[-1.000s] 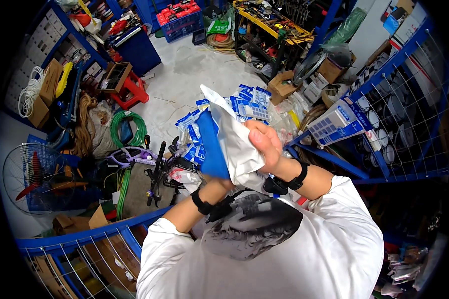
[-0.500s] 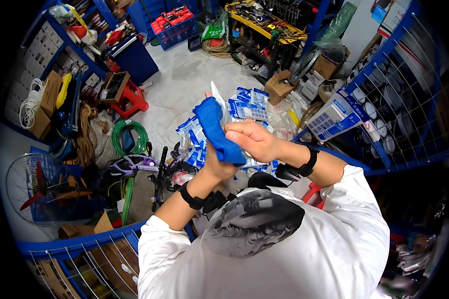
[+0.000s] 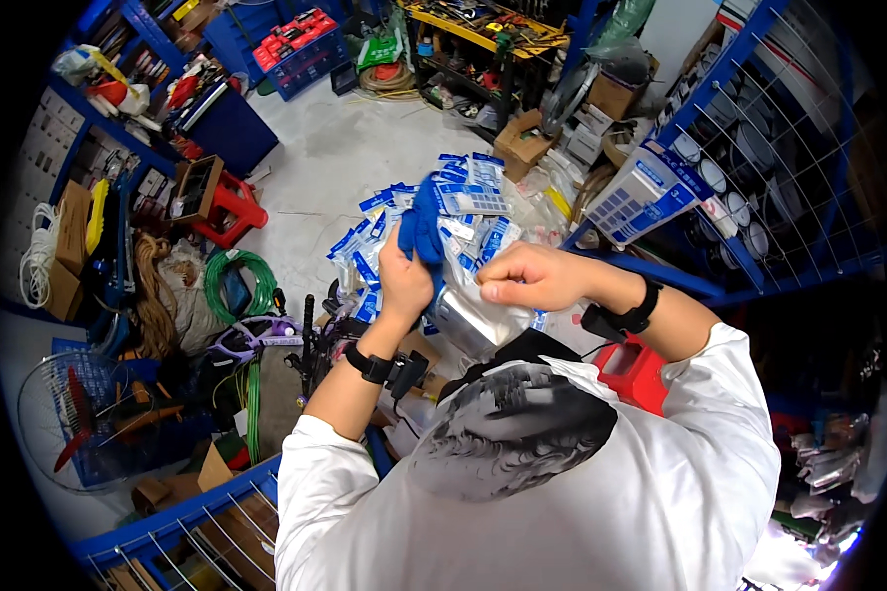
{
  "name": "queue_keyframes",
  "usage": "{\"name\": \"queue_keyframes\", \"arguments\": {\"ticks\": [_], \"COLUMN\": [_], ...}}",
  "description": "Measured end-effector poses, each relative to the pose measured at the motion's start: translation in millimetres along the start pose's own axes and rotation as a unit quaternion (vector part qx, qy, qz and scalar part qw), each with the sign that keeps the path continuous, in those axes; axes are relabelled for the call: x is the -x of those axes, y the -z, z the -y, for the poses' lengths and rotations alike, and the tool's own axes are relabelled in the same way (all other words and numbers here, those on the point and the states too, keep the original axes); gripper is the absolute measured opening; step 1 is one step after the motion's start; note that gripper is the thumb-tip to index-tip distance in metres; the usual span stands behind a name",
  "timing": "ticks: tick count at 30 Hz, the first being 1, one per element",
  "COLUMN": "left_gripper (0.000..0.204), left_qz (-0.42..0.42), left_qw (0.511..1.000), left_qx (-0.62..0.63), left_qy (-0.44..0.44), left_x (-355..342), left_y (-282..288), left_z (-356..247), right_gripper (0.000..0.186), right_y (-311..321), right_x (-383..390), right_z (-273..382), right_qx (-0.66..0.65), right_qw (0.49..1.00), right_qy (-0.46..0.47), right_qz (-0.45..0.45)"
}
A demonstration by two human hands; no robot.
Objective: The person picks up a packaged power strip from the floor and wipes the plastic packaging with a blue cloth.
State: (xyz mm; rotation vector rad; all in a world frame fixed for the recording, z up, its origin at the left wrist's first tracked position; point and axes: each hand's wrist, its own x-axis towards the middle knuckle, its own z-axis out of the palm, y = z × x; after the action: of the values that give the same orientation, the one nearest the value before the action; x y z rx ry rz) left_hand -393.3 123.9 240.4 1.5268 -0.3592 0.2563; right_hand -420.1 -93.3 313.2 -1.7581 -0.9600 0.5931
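My left hand [image 3: 404, 281] is closed round a folded blue cloth [image 3: 422, 229], which stands up above the thumb. A clear plastic bag [image 3: 471, 313] hangs between my hands, just right of the cloth. At the bag's upper right edge my right hand [image 3: 532, 278] is closed in a pinch, its fingertips against the plastic. Whether part of the cloth sits inside the bag, I cannot tell. Beyond my hands a pile of blue and white plastic packets [image 3: 468, 197] lies on the floor, partly hidden behind the cloth and bag.
A red stool [image 3: 232, 209] and a coil of green hose [image 3: 238, 286] are at the left, with a wire-guard fan [image 3: 84, 424] nearer. To the right stands a blue wire rack [image 3: 705, 128]. An open cardboard box [image 3: 522, 145] sits beyond the packets. Something red [image 3: 633, 374] is beside my right forearm.
My hands have moved apart. The cloth, stretched across both hands before, is now upright in my left hand alone. The clear bag shows more fully between them, and the view has shifted.
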Motion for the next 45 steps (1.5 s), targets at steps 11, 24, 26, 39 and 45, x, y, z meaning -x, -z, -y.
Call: {"name": "queue_keyframes", "arguments": {"ticks": [11, 24, 26, 39, 45], "left_gripper": [0.012, 0.032, 0.028, 0.019, 0.043], "left_qz": [0.040, 0.167, 0.235, 0.305, 0.369], "left_qw": [0.995, 0.952, 0.962, 0.923, 0.842], "left_qx": [-0.059, 0.246, 0.138, -0.096, -0.233], "left_qy": [-0.072, 0.076, -0.004, -0.216, -0.317], "left_x": [-3, 40, 39, 101, 81], "left_y": [-98, -251, -270, -382, -404], "left_z": [-27, 19, 5, 50, -24], "right_gripper": [0.057, 0.048, 0.040, 0.042, 0.043], "right_y": [35, 77, 80, 78, 48], "right_x": [45, 211, 246, 511, 588], "right_z": [72, 112, 130, 134, 89], "right_qx": [0.304, 0.158, 0.156, 0.099, 0.176], "right_qw": [0.901, 0.962, 0.962, 0.881, 0.747], "right_qy": [-0.303, -0.097, -0.112, -0.333, -0.569], "right_qz": [-0.058, -0.200, -0.194, -0.321, -0.296]}}
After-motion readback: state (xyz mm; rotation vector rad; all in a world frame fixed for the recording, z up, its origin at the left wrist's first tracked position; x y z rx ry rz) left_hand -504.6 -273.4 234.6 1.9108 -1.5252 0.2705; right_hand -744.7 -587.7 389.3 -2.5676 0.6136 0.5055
